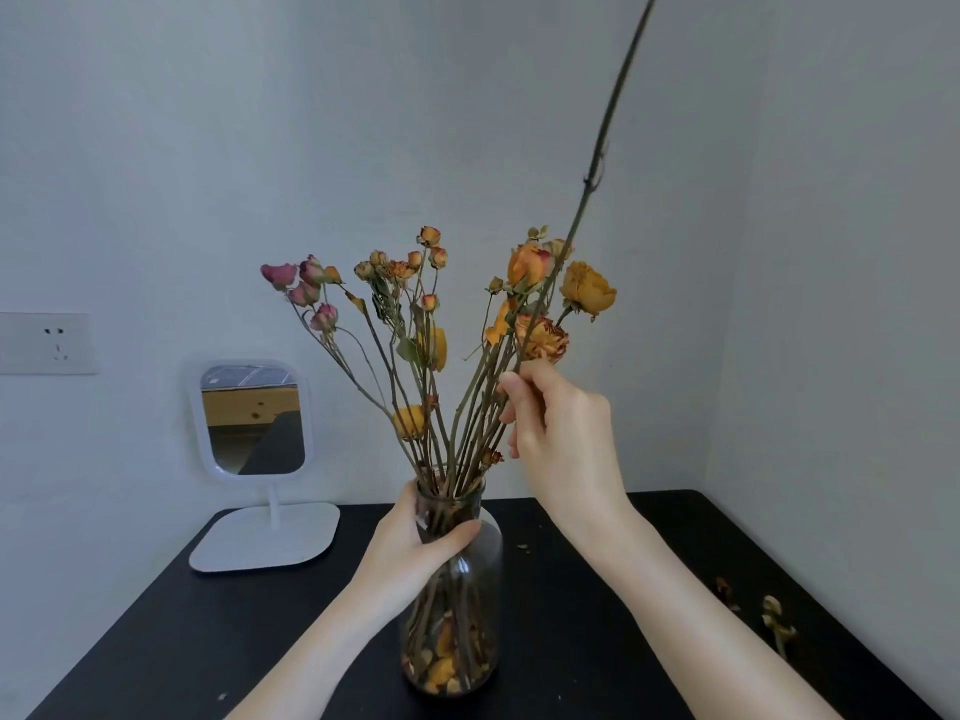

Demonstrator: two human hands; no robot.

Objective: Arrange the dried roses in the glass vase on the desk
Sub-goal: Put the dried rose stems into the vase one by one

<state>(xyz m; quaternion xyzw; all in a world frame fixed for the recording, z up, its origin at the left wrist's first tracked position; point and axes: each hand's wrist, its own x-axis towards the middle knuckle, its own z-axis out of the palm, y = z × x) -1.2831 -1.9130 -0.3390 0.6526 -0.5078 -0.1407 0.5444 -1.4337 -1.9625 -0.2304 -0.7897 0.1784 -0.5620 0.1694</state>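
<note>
1. Behind everything, a pale wall [208, 148] is filling the upper view and turning a corner on the right.
2. Below it, one black desk [156, 641] is sitting with its back edge against the wall, both far corners rounded. Bare top is lying open at the front left, and again between the right forearm and the desk's right edge.
3. One white-framed mirror [254, 423] is standing on a flat base at the back left corner, well apart from the vase.
4. One glass vase [480, 579] is standing upright near the middle of the desk, away from every edge. It is holding the stems of the dried roses [540, 337], and loose petals are lying at its bottom.
5. Above the neck the roses are fanning out, with four pink heads leaning left and three large orange heads on the right. The smaller buds between them are too tangled to count.
6. One long bare stem [605, 132] is slanting up to the right and out of the top of the view.
7. One right hand [561, 439] is pinching that stem's lower part between thumb and forefinger, among the rose stems above the neck. Whether the stem is reaching into the vase cannot be told.
8. One left hand [405, 553] is gripping the vase's neck, thumb lying across the front.
9. One wall socket [49, 344] is showing at the far left.
10. A few dried scraps [776, 618] are lying near the desk's right edge.
</note>
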